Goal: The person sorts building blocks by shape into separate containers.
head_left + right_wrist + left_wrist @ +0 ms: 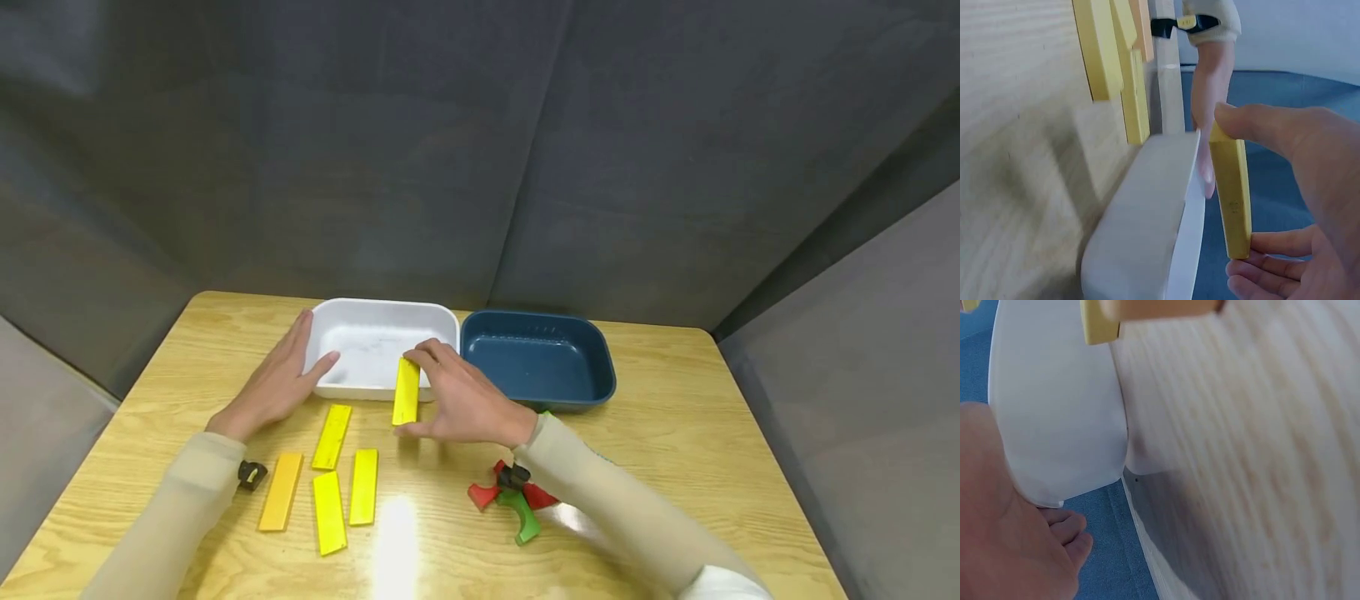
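Observation:
A yellow rectangular block (407,392) is pinched lengthwise between the thumb and fingers of my right hand (471,398). It is held up over the near right part of the white tray's rim, and the right wrist view shows the block (1230,194) beside the tray wall. My left hand (273,383) holds the left end of the white tray (382,393), thumb over the rim and fingers along the outer side. In the left wrist view some fingers (1069,534) show past the tray's rim. Three yellow blocks (330,512) and an orange-yellow block (281,492) lie in front of the tray.
A dark blue tray (555,402) stands right beside the white one. Red pieces (483,497) and a curved green piece (525,521) lie partly hidden under the right forearm. A dark curtain (375,167) hangs behind the wooden table (675,400).

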Action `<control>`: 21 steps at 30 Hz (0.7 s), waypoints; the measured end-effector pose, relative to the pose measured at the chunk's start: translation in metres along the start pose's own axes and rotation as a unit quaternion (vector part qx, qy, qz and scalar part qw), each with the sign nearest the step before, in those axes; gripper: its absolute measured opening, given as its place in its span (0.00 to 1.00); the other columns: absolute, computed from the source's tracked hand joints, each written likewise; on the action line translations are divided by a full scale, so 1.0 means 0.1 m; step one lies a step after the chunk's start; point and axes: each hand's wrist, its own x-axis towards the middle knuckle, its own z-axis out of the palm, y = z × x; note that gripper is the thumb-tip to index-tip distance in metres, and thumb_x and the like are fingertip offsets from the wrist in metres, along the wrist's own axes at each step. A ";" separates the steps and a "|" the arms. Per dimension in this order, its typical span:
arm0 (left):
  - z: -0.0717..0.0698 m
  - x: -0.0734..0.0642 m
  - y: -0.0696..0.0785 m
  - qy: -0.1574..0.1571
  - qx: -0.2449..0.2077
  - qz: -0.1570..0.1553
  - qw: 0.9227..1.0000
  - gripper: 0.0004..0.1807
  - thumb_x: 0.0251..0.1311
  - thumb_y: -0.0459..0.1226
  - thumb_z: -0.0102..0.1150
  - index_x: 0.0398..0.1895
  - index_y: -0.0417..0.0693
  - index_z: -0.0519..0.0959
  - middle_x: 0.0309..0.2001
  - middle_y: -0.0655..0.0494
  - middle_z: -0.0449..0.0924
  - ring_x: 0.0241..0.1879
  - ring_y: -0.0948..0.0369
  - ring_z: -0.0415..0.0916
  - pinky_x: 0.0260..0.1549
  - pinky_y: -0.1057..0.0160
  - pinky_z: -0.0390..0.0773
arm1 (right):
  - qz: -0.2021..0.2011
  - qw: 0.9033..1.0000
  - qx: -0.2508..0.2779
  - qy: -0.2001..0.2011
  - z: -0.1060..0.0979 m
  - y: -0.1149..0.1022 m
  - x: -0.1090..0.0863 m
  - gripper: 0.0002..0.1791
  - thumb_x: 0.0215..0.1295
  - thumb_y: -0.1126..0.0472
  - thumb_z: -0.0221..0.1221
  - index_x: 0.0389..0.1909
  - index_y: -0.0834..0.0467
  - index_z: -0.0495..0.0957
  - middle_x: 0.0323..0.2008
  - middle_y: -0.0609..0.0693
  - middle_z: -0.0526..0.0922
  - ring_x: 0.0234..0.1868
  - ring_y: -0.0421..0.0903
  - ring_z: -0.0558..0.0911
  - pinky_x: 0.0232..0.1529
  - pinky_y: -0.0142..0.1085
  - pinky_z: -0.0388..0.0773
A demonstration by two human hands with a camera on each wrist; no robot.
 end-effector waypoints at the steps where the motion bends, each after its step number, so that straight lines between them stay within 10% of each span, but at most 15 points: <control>1: 0.00 0.00 0.00 0.002 0.000 0.000 1.000 0.54 0.80 0.66 0.41 0.88 0.47 0.27 0.88 0.48 0.25 0.86 0.40 0.34 0.81 0.34 0.44 | 0.001 1.000 0.000 0.003 -0.01 0.02 0.02 0.54 0.56 0.38 0.79 0.75 0.63 0.69 0.67 0.54 0.72 0.60 0.48 0.75 0.59 0.38 0.82; 21: -0.05 0.00 0.04 -0.010 0.002 -0.001 1.000 0.54 0.80 0.65 0.40 0.88 0.45 0.28 0.88 0.48 0.23 0.86 0.40 0.33 0.81 0.34 0.43 | 0.082 0.996 -0.007 -0.019 -0.07 0.46 0.48 0.52 0.58 0.37 0.76 0.75 0.61 0.68 0.66 0.55 0.72 0.60 0.50 0.74 0.63 0.43 0.81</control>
